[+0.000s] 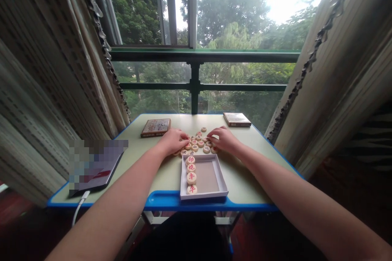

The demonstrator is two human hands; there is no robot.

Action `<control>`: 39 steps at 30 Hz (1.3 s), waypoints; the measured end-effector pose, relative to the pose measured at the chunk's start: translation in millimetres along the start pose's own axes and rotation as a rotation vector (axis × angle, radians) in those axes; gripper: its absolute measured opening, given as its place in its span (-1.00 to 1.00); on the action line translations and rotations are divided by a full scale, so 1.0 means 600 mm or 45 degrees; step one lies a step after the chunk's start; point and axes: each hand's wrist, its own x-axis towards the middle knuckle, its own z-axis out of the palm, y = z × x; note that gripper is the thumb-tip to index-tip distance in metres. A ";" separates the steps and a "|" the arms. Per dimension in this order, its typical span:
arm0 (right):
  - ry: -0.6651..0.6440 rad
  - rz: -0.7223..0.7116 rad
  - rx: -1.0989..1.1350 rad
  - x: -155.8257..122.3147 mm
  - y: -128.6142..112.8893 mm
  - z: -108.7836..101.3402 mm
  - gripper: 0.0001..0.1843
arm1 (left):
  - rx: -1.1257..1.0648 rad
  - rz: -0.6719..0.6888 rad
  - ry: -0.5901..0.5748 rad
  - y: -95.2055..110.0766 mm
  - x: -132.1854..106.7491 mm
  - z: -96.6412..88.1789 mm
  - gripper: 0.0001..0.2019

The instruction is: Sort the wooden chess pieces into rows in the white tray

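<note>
Several round wooden chess pieces (198,142) with red and dark characters lie loose in the middle of a small green table (245,179). My left hand (172,140) rests on the left side of the pile, fingers curled over the pieces. My right hand (223,138) lies on the right side, fingers bent down onto the pieces. Whether either hand grips a piece is hidden. Nearer to me a shallow white box (211,177) holds several pieces (191,173) in a column along its left wall.
A decorated box (155,127) lies at the back left of the table and a flat brown lid (237,119) at the back right. A dark tablet (101,169) with a white cable (79,208) sits on the left. Curtains (45,69) hang on both sides of the window.
</note>
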 end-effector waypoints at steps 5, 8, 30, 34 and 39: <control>-0.026 -0.008 -0.057 0.001 -0.001 0.000 -0.75 | -0.022 0.018 -0.017 -0.001 0.001 0.004 -0.73; -0.072 0.077 -0.114 -0.003 -0.008 -0.018 -0.72 | -0.067 -0.009 -0.027 0.000 0.000 0.003 -0.74; 0.236 -0.388 0.106 -0.033 -0.065 -0.032 -0.73 | -1.483 -0.176 -0.125 0.047 -0.007 -0.011 -0.61; 0.276 -0.456 0.129 -0.030 -0.070 -0.018 -0.77 | -1.487 -0.182 -0.148 0.050 -0.008 -0.014 -0.64; 0.244 -0.453 0.143 -0.031 -0.069 -0.021 -0.79 | -1.518 -0.233 -0.226 0.048 -0.010 -0.020 -0.66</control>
